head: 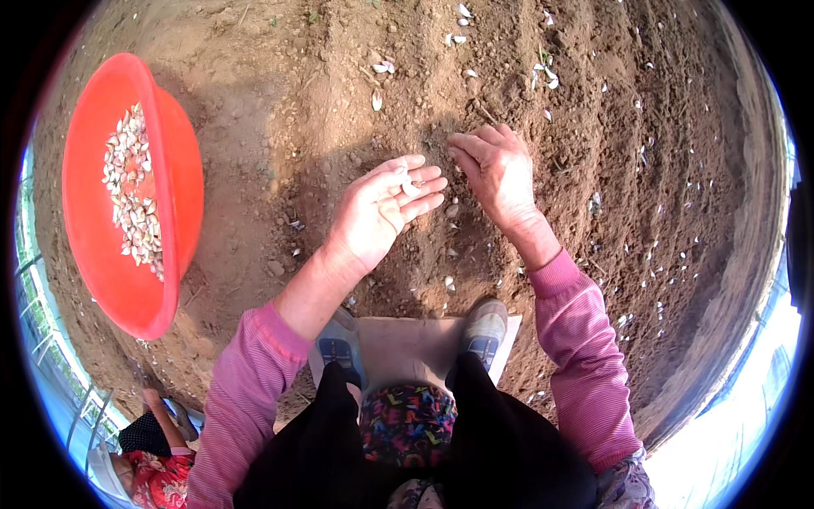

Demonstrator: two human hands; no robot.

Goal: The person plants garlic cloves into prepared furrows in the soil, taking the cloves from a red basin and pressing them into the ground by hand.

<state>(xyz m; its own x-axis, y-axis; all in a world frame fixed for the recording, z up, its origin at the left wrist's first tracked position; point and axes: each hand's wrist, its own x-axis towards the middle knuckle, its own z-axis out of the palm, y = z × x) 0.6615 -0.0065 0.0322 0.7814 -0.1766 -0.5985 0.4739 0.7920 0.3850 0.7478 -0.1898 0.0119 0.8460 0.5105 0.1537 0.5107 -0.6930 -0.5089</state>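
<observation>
My left hand (375,213) is turned palm up, with its fingers half curled. A peeled-looking garlic clove (411,186) rests on its fingers near the thumb tip. To the right, my right hand (496,165) is held low over the brown soil (432,137), thumb and fingers pinched together. Whether anything sits in that pinch is hidden. Beyond both hands, garlic cloves (377,100) lie on the furrowed ground, some in small groups like the cloves (551,79) at the upper right.
A red plastic basin (181,184) holding many garlic cloves (130,172) stands at left. My shoes (486,321) rest on a flat board (410,343). Another person (156,471) in a red patterned top is at lower left. Bluish sheeting (738,407) borders the plot.
</observation>
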